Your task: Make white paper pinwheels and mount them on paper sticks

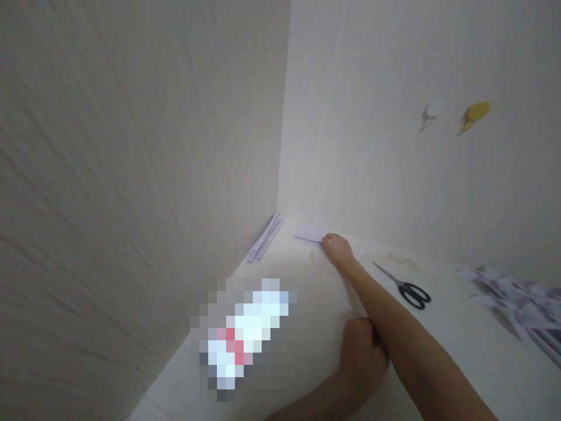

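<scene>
My right hand (338,251) reaches to the far corner, its fingers pinching the near right end of a pale lilac paper strip (310,233) that lies flat by the back wall. Closer in, my left hand (363,354) is closed in a fist beside my right forearm. Its fingertips are turned away, so whatever it holds is hidden. Black-handled scissors (409,291) lie to the right of my right forearm, their blades pointing at the back wall. A thin rubber band (312,256) rests just in front of the strip.
Folded paper strips (265,238) line the left wall near the corner. More rubber bands (397,260) lie along the back wall. A heap of cut paper (521,301) is at far right. A blurred-out bright object (258,318) sits front left. White (433,109) and yellow hooks (477,111) are on the wall.
</scene>
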A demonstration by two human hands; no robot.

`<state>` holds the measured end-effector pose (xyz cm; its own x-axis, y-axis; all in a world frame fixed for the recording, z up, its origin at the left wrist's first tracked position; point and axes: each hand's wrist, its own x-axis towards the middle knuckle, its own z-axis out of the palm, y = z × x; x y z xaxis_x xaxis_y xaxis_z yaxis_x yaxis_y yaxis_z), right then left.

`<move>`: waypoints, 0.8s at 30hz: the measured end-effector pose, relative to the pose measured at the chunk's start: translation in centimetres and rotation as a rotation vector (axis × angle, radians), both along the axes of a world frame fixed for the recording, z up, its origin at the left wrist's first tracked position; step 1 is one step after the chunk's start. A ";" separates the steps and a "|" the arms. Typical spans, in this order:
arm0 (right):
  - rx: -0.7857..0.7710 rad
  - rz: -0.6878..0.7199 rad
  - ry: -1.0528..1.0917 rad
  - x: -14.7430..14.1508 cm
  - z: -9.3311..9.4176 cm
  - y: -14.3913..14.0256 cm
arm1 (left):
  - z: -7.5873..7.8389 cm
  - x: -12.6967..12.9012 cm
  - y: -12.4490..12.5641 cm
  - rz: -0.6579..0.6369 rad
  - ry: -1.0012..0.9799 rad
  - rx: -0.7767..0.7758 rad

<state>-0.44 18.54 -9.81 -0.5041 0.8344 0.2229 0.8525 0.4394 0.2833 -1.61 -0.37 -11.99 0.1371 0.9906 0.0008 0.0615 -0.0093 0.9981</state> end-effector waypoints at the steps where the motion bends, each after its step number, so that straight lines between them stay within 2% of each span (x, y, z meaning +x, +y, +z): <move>1: 0.004 -0.002 0.001 0.0 0.0 0.0 | 0.1 0.0 0.0 -0.002 -0.003 0.002; 13: 0.023 -0.033 -0.014 0.7 -0.2 0.5 | 0.8 -0.1 -0.4 -0.059 0.074 0.032; 21: 0.067 -0.011 -0.015 1.0 1.6 1.0 | 1.1 -0.3 -0.8 -0.145 0.245 0.098; 24: 0.097 0.002 -0.009 0.9 2.6 1.1 | 1.0 -0.2 -0.7 -0.130 0.299 0.124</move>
<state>0.46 19.62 -7.25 -0.5080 0.8081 0.2982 0.8489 0.4112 0.3321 -1.84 -1.03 -11.01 0.2740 0.9598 0.0606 0.3413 -0.1560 0.9269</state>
